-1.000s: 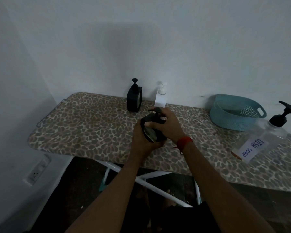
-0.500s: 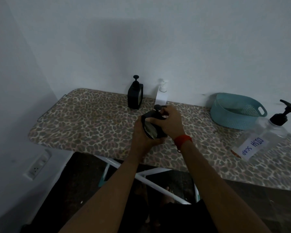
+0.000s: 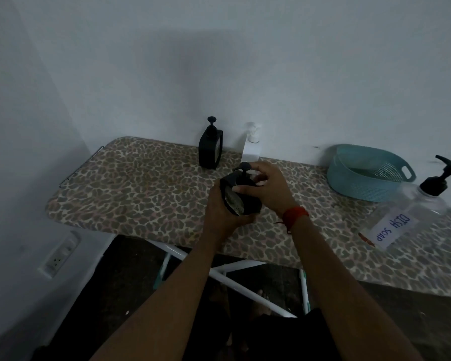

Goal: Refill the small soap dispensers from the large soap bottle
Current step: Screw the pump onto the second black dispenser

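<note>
Both hands close on a small black square-bodied plastic soap dispenser (image 3: 241, 198), held tilted above the near half of a leopard-print fabric-covered ironing board (image 3: 141, 194). The left hand (image 3: 220, 208) grips its body from below. The right hand (image 3: 267, 190) curls round the top by the black pump, hiding the neck. Its glossy front panel is too dark to read.

Against the wall stand a second black square dispenser (image 3: 211, 148) and a white dispenser (image 3: 251, 147), which is pale and hard to make out, its base hidden behind the right hand. At the right, a large clear plastic bottle (image 3: 414, 209) with a black pump bears a white handwritten label, "DISH SOAP". It stands just beside a teal perforated plastic basket (image 3: 362, 178). A red cord band (image 3: 294, 216) circles the right wrist.
</note>
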Available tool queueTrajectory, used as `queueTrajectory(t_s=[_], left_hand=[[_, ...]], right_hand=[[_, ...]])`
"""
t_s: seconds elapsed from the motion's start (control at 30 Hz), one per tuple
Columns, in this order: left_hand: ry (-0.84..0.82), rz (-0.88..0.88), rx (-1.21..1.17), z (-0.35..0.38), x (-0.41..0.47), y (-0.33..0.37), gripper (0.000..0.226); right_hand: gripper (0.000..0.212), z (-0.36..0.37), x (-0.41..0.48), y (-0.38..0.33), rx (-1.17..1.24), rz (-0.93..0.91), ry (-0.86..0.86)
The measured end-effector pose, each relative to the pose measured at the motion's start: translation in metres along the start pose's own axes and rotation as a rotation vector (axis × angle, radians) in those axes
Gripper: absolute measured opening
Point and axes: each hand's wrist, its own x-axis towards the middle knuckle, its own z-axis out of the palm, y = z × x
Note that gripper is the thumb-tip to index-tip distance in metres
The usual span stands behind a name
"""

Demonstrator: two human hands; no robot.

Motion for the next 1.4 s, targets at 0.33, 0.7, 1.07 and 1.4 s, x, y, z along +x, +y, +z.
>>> queueTrajectory(t_s=[0.33,0.7,1.07,1.4], left_hand=[[0.014,-0.009,-0.015,0.002,-0.002,0.005,0.118],[0.007,0.024,-0.022,-0.001,-0.002,0.005,0.109],[0.046,0.005,0.035,0.006,0.000,-0.004,0.113],[0.053,0.055,0.044,0.005,-0.001,0.002,0.110]], right_hand=[[0.034,0.005,0.001,-0.001,0.012,0.190,0.071],[0.029,-0.004,0.000,-0.003,0.062,0.060,-0.147],[0.045,0.026,-0.005,-0.001,-0.073,0.125,0.283],[0.038,0.036,-0.017,0.002,0.155,0.162,0.309]])
